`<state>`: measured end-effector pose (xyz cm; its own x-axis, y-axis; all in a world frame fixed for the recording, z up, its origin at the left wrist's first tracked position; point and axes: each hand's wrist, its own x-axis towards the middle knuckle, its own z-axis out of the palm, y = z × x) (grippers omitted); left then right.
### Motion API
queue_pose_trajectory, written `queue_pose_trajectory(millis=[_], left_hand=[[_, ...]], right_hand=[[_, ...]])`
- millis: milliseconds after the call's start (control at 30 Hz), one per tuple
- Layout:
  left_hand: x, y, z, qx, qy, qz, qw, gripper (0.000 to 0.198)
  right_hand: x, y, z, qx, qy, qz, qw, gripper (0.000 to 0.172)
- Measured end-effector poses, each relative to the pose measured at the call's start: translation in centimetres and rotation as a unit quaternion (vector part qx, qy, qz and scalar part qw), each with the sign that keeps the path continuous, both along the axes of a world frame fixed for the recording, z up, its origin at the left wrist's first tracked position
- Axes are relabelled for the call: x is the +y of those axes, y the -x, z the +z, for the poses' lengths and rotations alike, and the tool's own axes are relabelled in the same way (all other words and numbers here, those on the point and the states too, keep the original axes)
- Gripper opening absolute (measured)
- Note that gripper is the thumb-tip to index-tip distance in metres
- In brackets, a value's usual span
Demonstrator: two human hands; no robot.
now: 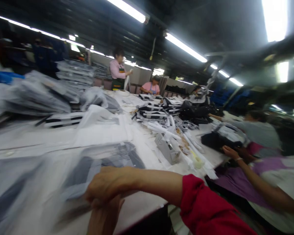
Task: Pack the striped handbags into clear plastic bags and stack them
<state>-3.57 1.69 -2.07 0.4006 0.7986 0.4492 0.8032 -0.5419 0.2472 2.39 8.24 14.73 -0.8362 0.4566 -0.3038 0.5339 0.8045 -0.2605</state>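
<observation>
My right hand [105, 186] reaches in from the right on a red-sleeved arm, its fingers curled down over the near edge of a grey and black garment in a clear plastic bag [112, 155]. The bag lies flat on the white table [142, 202]. Just below, my left hand [104, 217] comes up from the bottom edge, under the right hand and close to the table's front edge. Motion smears its fingers, and whether it holds anything does not show.
Stacks of bagged garments [39, 94] fill the left. Folded black-and-white garments [152, 111] and a small grey box [168, 148] lie mid-table. A co-worker's hand [231, 152] rests on a dark garment at right. Other people stand and sit at the far end.
</observation>
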Motion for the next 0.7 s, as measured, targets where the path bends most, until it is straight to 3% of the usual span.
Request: queue_pose_trajectory(millis=[100, 300, 500, 700], left_hand=[[-1.4, -0.3, 0.6, 0.047, 0.031, 0.040, 0.998, 0.033], [-1.8, -0.4, 2.9, 0.089, 0.002, 0.045, 0.995, 0.045], [-2.5, -0.4, 2.5, 0.112, 0.009, 0.050, 0.992, 0.043], [-2.1, 0.1, 2.6, 0.127, -0.022, 0.037, 0.991, 0.044]], right_hand=[[-0.3, -1.0, 0.6, -0.033, -0.029, 0.011, 0.999, 0.005], [3.0, -1.7, 0.3, -0.002, 0.000, -0.043, 0.999, 0.011], [3.0, 1.5, 0.6, 0.018, 0.042, -0.036, 0.998, 0.012], [4.3, 5.7, -1.9, -0.023, 0.022, 0.017, 0.999, 0.026]])
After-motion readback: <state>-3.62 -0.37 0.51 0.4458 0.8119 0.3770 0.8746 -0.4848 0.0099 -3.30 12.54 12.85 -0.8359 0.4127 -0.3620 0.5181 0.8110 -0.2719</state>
